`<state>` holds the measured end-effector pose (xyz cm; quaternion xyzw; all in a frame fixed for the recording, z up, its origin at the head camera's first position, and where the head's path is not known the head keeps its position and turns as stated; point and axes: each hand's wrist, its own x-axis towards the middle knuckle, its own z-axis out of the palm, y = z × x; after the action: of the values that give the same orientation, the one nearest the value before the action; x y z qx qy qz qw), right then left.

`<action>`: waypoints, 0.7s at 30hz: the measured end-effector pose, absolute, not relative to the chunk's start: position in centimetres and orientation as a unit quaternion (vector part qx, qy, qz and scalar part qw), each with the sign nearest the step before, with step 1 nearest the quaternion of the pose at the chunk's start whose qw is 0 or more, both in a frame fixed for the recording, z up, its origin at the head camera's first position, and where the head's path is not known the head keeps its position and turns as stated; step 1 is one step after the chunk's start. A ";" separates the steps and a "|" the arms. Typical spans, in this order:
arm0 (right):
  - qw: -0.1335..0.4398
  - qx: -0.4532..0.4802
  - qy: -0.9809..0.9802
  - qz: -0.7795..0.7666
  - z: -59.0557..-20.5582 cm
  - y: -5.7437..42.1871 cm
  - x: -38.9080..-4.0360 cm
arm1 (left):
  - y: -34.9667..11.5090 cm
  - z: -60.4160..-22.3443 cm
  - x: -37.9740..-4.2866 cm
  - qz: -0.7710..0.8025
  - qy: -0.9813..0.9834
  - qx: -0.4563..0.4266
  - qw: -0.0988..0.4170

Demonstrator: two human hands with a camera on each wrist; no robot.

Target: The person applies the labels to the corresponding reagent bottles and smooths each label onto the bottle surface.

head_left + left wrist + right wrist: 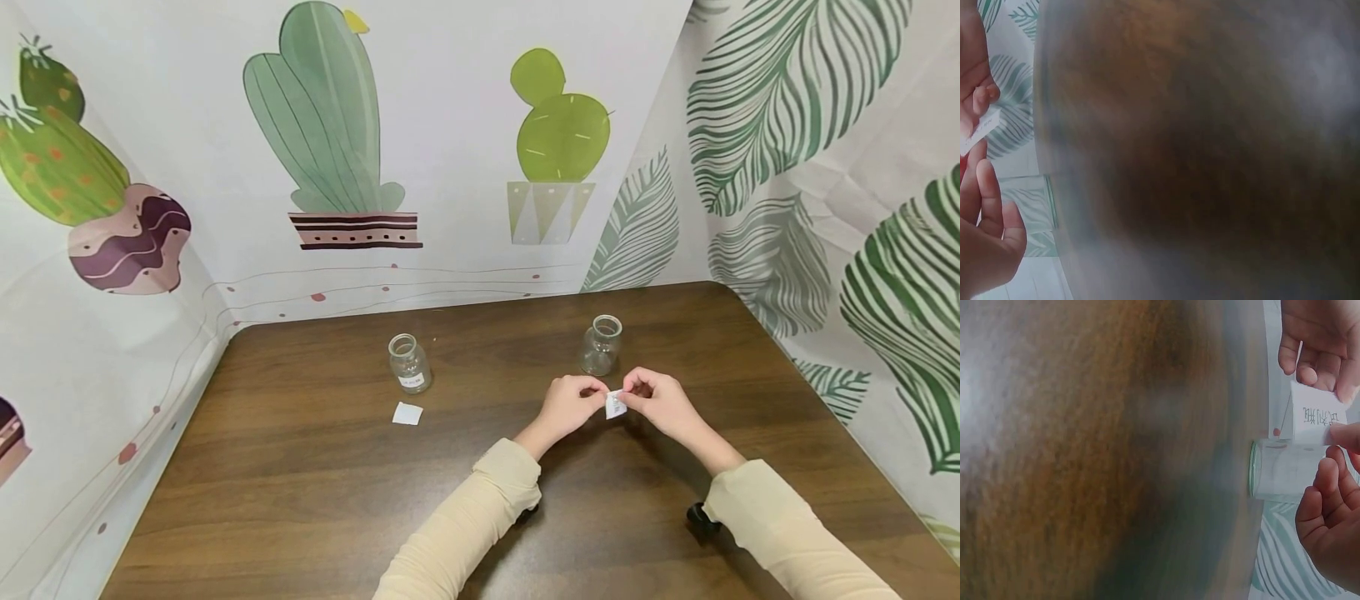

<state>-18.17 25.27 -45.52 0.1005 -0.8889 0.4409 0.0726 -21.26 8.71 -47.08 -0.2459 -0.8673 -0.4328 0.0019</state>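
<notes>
Both hands meet at a small white label (616, 406) above the table, just in front of a clear glass jar (599, 350). Thumb and fingertips of the left hand (568, 406) pinch its left edge, while the right hand (663, 404) pinches it from the right. Printed characters show on the label (1315, 414) in the right wrist view, and behind it the jar (1285, 472) appears sideways. In the left wrist view the label (984, 131) is seen at a slant between the fingers.
Toward the left stands a second glass jar (408, 363) with a white label on its front. A white paper square (407, 413) lies before it on the brown wooden table (300, 467). Printed cloth (465, 125) hangs behind the table's far edge.
</notes>
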 end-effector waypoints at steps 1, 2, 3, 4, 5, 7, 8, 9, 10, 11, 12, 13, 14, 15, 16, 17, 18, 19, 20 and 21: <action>0.074 0.103 -0.890 0.439 -45.8 25.4 -18.3 | 8.7 -47.1 -21.3 -0.433 -0.868 -0.245 -0.005; 0.076 0.106 -0.890 0.437 -45.9 25.6 -18.4 | 8.7 -47.1 -21.3 -0.433 -0.867 -0.245 -0.012; 0.078 0.110 -0.890 0.436 -46.0 25.7 -18.4 | 8.6 -47.0 -21.3 -0.432 -0.868 -0.246 -0.018; 0.079 0.112 -0.890 0.435 -46.1 25.8 -18.4 | 8.6 -47.0 -21.3 -0.431 -0.868 -0.246 -0.023; 0.081 0.115 -0.890 0.433 -46.1 25.8 -18.4 | 8.6 -47.0 -21.4 -0.430 -0.868 -0.246 -0.027; 0.085 0.120 -0.891 0.430 -45.9 25.8 -18.4 | 8.5 -47.0 -21.4 -0.429 -0.868 -0.246 -0.034; 0.087 0.122 -0.891 0.428 -45.8 25.7 -18.3 | 8.5 -47.0 -21.4 -0.428 -0.869 -0.248 -0.037; 0.089 0.125 -0.892 0.426 -45.6 25.6 -18.2 | 8.5 -47.0 -21.4 -0.427 -0.869 -0.248 -0.040; 0.092 0.129 -0.891 0.425 -45.3 25.4 -18.0 | 8.5 -47.0 -21.4 -0.427 -0.868 -0.249 -0.043; 0.094 0.132 -0.891 0.424 -44.9 25.3 -17.8 | 8.5 -46.9 -21.4 -0.427 -0.868 -0.250 -0.046; 0.097 0.134 -0.891 0.423 -44.5 25.1 -17.6 | 8.5 -46.9 -21.4 -0.428 -0.867 -0.250 -0.049; 0.099 0.136 -0.891 0.422 -44.1 24.9 -17.4 | 8.5 -46.9 -21.4 -0.428 -0.867 -0.251 -0.051; 0.100 0.139 -0.891 0.420 -43.8 24.8 -17.3 | 8.5 -46.9 -21.3 -0.426 -0.867 -0.252 -0.053; 0.101 0.141 -0.892 0.418 -43.5 24.6 -17.1 | 8.5 -47.0 -21.4 -0.425 -0.867 -0.253 -0.055; 0.101 0.143 -0.892 0.416 -43.3 24.5 -17.0 | 8.5 -47.0 -21.4 -0.424 -0.867 -0.255 -0.056; 0.101 0.142 -0.893 0.415 -43.2 24.5 -17.0 | 8.5 -47.0 -21.4 -0.423 -0.867 -0.256 -0.057; 0.102 0.143 -0.893 0.413 -43.1 24.5 -17.0 | 8.5 -47.0 -21.4 -0.422 -0.867 -0.257 -0.059; 0.102 0.145 -0.893 0.413 -43.1 24.5 -17.0 | 8.5 -47.0 -21.4 -0.422 -0.867 -0.258 -0.061; 0.103 0.147 -0.892 0.414 -43.2 24.5 -17.0 | 8.5 -47.0 -21.4 -0.420 -0.867 -0.260 -0.061; 0.103 0.148 -0.892 0.415 -43.2 24.5 -17.0 | 8.5 -47.0 -21.4 -0.421 -0.867 -0.260 -0.061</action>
<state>-16.96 24.47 -43.20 0.1479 -0.8920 0.4146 0.1031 -21.39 8.53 -47.01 -0.2601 -0.8670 -0.4205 -0.0615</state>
